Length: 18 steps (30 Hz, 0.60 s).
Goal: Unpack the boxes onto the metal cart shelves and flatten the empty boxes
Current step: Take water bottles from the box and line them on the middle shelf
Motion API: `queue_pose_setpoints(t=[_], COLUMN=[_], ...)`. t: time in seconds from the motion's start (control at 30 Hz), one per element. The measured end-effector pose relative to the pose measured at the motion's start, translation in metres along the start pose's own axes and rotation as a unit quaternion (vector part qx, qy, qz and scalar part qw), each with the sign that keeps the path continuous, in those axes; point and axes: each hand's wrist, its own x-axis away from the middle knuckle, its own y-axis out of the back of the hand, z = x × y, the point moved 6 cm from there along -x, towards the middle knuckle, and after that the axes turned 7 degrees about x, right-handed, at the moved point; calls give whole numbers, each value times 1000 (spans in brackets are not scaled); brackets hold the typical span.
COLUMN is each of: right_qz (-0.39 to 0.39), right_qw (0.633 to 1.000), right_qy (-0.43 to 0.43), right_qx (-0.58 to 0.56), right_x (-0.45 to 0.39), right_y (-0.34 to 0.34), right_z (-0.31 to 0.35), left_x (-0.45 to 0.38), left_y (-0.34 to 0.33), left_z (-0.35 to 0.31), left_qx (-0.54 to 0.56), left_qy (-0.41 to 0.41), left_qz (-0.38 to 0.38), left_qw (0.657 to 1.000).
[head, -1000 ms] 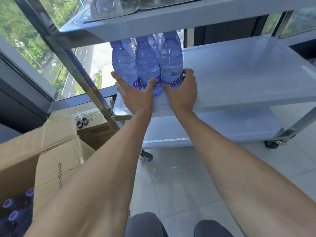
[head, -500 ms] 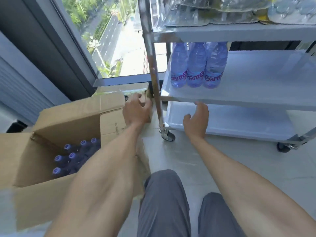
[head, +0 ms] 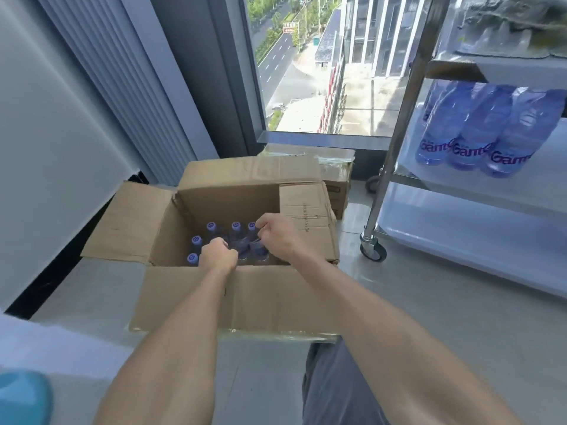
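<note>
Both my hands are down in the open cardboard box (head: pixel 245 302) on the floor: my left hand (head: pixel 218 258) and right hand (head: pixel 277 239) each curl around upright water bottles (head: pixel 236 237), necks up. The cart's middle shelf (head: pixel 521 191) lies to my right, already holding 3 bottles.

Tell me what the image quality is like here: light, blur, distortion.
Head view: strong daylight from the window washes out the cart shelves; the shelved bottles are smeared by blur; the wide lens bends the cart post. The open box, left hand and right hand among the bottle caps are fairly sharp.
</note>
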Motion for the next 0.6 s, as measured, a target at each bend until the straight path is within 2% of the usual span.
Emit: queue_pose_setpoints(t=[0.07,0.13,0.2,0.27,0.37,0.4,0.47,0.53,0.6], right_qz=[123,145,93,-2,-223,-270,-284,-251,-218], right_qw=[990,978,979,988,973,961,955,952,957], right_qy=[-34,-67,-111,-126,-38,-24,-51,-110,-154], right_qx=[65,137,143,89,52,44,73,135,115], right_x=[3,6,3,1,7,11,10,9,9], right_y=[-47,-71,-73,-59,-14,2,29,52,68], right_z=[4,-4,-12,-11,-6,-13,-45,-86,-117], left_x=[-1,-5,-10,-13,-14,-12,-10,-7,-3], left_y=[2,4,7,8,0,-5,-18,-35,-55], left_z=[11,11,7,4,-1,-3,-8,-17,-30], left_qx=[16,27,32,34,20,14,-2,-17,-44], left_qy=[1,-11,-18,-18,-24,-26,-27,-31,-34], left_qz=[-7,-1,7,7,17,26,48,78,115], left_qw=[1000,1000,999,999,999,999,998,996,992])
